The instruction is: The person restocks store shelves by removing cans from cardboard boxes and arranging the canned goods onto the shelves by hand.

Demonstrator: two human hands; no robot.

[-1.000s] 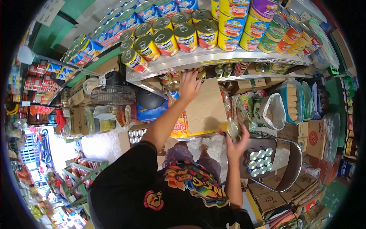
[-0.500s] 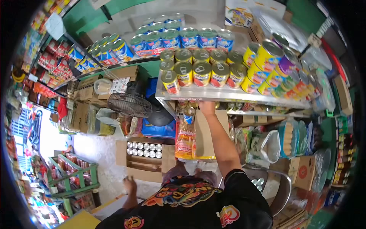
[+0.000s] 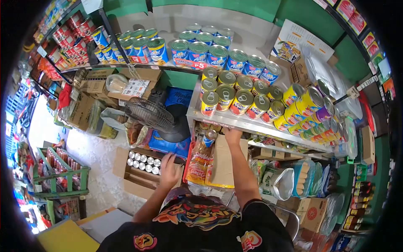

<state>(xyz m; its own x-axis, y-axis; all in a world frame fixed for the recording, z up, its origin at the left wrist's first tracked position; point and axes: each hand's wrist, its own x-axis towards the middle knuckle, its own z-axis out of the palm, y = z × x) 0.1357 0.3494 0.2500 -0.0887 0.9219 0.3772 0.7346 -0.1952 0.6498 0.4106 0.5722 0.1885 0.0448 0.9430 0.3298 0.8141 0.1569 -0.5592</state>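
Note:
My left hand (image 3: 169,171) is over the right part of an open cardboard box (image 3: 138,190), its fingers apart and nothing in them. Two rows of silver-topped cans (image 3: 144,163) fill the box's far side. My right hand (image 3: 232,135) reaches to the front edge of the metal shelf (image 3: 260,121); its fingers are hidden beneath that edge. Just left of it, a small can (image 3: 209,137) stands on a brown-orange snack packet (image 3: 200,161), beside a cardboard flap (image 3: 225,161). Yellow-and-red cans (image 3: 242,102) stand in rows on the shelf above.
A black fan (image 3: 153,117) stands left of the shelf. Blue-labelled cans (image 3: 197,52) are lined up at the back, and stacked yellow cans (image 3: 300,107) lean to the right. A green bottle crate (image 3: 61,174) is at the left. Bags (image 3: 281,183) and boxes crowd the lower right.
My left hand has come up from low at my side to the box. My right hand stays at the shelf edge. The view has turned, shifting the scene.

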